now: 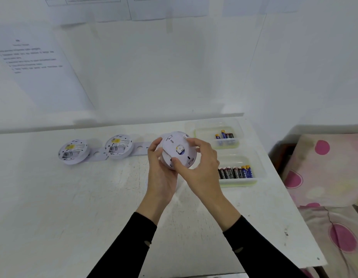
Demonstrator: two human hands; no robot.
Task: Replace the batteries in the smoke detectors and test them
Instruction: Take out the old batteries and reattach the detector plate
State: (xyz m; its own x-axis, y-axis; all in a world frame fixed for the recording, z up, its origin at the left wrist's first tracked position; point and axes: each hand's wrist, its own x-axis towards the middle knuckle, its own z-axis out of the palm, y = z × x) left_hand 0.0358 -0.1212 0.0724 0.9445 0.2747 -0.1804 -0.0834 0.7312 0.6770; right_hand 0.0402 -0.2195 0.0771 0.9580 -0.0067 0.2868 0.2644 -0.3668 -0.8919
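Head view looks down on two black sleeves (124, 247) reaching over a white tabletop (94, 197). Both hands meet above its middle and hold one round white smoke detector (179, 151) clear of the surface, tilted with its flat face toward the camera. The left hand (160, 171) cups the left rim, its fingers (154, 144) curled round the edge. The right hand (202, 169) grips the right side, thumb pressed on the lower face and fingers wrapped over the top rim. Just right of the hands sits a clear tray (240, 182) with a row of batteries (235, 172) lying side by side. Farther back on the left, two more detectors (73, 151) lie apart, open backs up, along a white strip (142, 148) with round holes. A second tray (226, 144) behind the first holds a few batteries. A bed (324, 177) with a pink-spotted cover stands at right, and printed sheets (34, 63) hang on the wall behind
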